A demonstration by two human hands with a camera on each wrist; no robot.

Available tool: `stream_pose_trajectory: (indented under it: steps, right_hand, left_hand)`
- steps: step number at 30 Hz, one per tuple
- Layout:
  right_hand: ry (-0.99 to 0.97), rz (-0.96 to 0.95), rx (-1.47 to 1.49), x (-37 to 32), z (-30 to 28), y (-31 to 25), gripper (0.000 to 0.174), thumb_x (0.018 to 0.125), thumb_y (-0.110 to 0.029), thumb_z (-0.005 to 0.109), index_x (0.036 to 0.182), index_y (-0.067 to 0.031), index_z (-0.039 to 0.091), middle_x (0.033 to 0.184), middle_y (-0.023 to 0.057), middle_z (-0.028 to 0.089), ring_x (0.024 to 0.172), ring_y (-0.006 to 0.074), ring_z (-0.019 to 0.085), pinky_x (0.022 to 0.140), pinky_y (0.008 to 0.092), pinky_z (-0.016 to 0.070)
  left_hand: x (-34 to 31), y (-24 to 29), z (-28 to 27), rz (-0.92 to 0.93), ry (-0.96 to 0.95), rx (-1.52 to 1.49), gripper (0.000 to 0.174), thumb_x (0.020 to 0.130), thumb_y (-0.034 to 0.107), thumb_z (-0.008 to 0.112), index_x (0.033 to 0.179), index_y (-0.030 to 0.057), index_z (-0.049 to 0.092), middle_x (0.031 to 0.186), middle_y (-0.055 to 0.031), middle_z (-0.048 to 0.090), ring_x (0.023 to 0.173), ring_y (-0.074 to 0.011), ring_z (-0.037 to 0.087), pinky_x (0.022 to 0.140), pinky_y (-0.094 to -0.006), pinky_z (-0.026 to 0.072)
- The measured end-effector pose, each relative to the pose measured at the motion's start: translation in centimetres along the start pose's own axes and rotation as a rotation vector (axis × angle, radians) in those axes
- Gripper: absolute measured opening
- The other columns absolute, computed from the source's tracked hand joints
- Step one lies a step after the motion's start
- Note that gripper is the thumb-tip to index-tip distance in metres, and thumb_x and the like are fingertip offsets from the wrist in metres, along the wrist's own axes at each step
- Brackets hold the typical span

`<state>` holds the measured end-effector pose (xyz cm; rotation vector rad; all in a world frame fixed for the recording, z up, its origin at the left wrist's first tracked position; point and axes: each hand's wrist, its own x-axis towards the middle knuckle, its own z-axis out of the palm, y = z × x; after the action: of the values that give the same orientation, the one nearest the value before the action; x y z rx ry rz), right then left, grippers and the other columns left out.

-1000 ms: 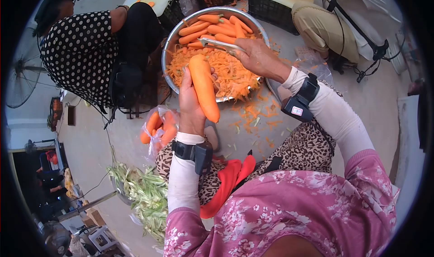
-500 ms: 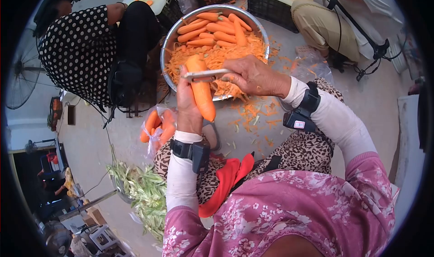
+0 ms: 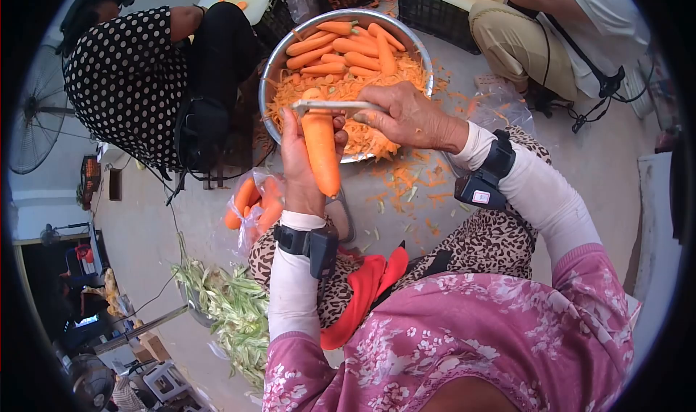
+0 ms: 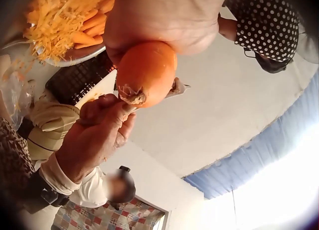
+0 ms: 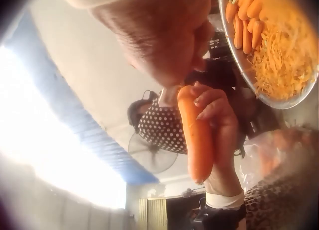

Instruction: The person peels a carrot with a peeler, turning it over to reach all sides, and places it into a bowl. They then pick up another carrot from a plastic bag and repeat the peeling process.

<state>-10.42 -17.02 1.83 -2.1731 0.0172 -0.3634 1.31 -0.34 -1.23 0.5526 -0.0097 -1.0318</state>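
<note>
In the head view, my left hand [image 3: 297, 162] grips a thick orange carrot [image 3: 321, 154], its fingers wrapped around the far side. The carrot's narrower tip points down toward my lap. My right hand [image 3: 413, 118] holds a peeler [image 3: 341, 105] by its pale handle, and its head lies across the carrot near the upper end. In the left wrist view, the carrot's brown stem end [image 4: 133, 95] faces the camera, with the right hand [image 4: 97, 135] close by it. From the right wrist, the left hand's fingers [image 5: 209, 103] show curled over the carrot's side.
Below the hands stands a large metal bowl [image 3: 266, 96] with whole carrots [image 3: 355, 46] and a heap of peelings [image 3: 286, 96]. A plastic bag of carrots [image 3: 254, 209] sits on the left, above a pile of green husks [image 3: 228, 307]. Two people crouch on either side.
The peeler has come from above the bowl down across the carrot, then shifted toward the carrot's upper end. The left hand has turned the carrot slightly more upright.
</note>
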Motion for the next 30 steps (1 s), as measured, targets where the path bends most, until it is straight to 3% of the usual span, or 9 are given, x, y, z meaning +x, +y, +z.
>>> stream_pose_trajectory:
  steps: [3,4,6,10,13,15,19,30]
  right_hand:
    - [-0.124,-0.118,0.039,-0.7,0.9,-0.5,0.022,0.085,-0.019,0.059,0.094,0.0008,0.058,0.078,0.0207,0.06,0.072,0.0366,0.061,0.063,0.0428,0.0459]
    - [-0.138,-0.196,0.139,-0.9,1.1,-0.9,0.021,0.084,-0.018,0.059,0.096,-0.0005,0.059,0.077,0.0198,0.06,0.072,0.0368,0.061,0.063,0.0427,0.0465]
    - [-0.195,-0.274,0.225,-1.3,1.2,-1.1,0.016,0.085,-0.015,0.057,0.097,-0.0043,0.058,0.079,0.0144,0.062,0.075,0.0349,0.061,0.066,0.0403,0.0471]
    - [-0.2,-0.219,0.092,-1.1,1.1,-0.3,0.016,0.085,-0.016,0.057,0.095,-0.0036,0.057,0.079,0.0156,0.06,0.073,0.0356,0.06,0.064,0.0415,0.0458]
    - [-0.021,-0.118,-0.069,0.2,0.6,1.7,0.016,0.086,-0.017,0.057,0.093,-0.0029,0.056,0.077,0.0174,0.057,0.07,0.0367,0.057,0.062,0.0422,0.0439]
    - [0.14,-0.123,-0.252,1.3,-0.4,2.8,0.017,0.087,-0.018,0.057,0.091,-0.002,0.055,0.074,0.0188,0.055,0.068,0.0374,0.055,0.06,0.0422,0.0424]
    - [0.177,-0.011,-0.19,1.0,0.5,2.0,0.02,0.087,-0.019,0.057,0.085,-0.001,0.05,0.069,0.0204,0.052,0.067,0.0394,0.055,0.058,0.0442,0.0412]
    - [0.122,0.023,-0.153,1.2,0.7,3.3,0.024,0.088,-0.022,0.057,0.082,-0.0011,0.048,0.068,0.021,0.053,0.067,0.0418,0.054,0.058,0.0464,0.0409]
  left_hand:
    - [0.3,0.1,0.6,0.008,0.118,0.005,0.067,0.09,0.06,0.039,0.109,-0.0033,0.05,0.092,-0.0166,0.055,0.076,-0.0224,0.054,0.062,-0.0303,0.0483]
    - [0.6,0.8,-0.7,-0.152,-0.078,-0.081,0.067,0.09,0.06,0.041,0.107,-0.0038,0.05,0.088,-0.0164,0.054,0.071,-0.0235,0.054,0.06,-0.0307,0.0485]
    - [0.8,0.6,-1.2,-0.136,-0.075,-0.067,0.066,0.09,0.059,0.041,0.107,-0.0038,0.05,0.087,-0.0163,0.053,0.069,-0.0235,0.053,0.059,-0.0306,0.0483]
    - [0.6,0.2,-0.6,-0.096,-0.006,0.029,0.06,0.092,0.055,0.041,0.107,-0.0025,0.05,0.085,-0.0145,0.052,0.067,-0.0227,0.052,0.057,-0.0294,0.0473]
    - [0.2,-0.3,0.7,-0.056,0.114,-0.017,0.053,0.094,0.049,0.041,0.108,-0.0006,0.05,0.087,-0.0131,0.053,0.067,-0.0231,0.052,0.057,-0.0299,0.0476]
    - [0.1,-0.5,0.5,-0.09,0.048,-0.052,0.047,0.095,0.045,0.041,0.108,0.0009,0.051,0.09,-0.0126,0.056,0.07,-0.0233,0.055,0.058,-0.0315,0.0482]
    - [0.1,-0.5,0.2,-0.061,0.104,-0.005,0.044,0.095,0.045,0.043,0.108,0.0039,0.055,0.089,-0.0092,0.06,0.076,-0.0203,0.059,0.058,-0.0317,0.0484]
    - [0.3,-0.5,-0.7,-0.107,0.016,0.037,0.042,0.096,0.043,0.043,0.109,0.0047,0.054,0.087,-0.0092,0.058,0.075,-0.0194,0.056,0.059,-0.03,0.0465]
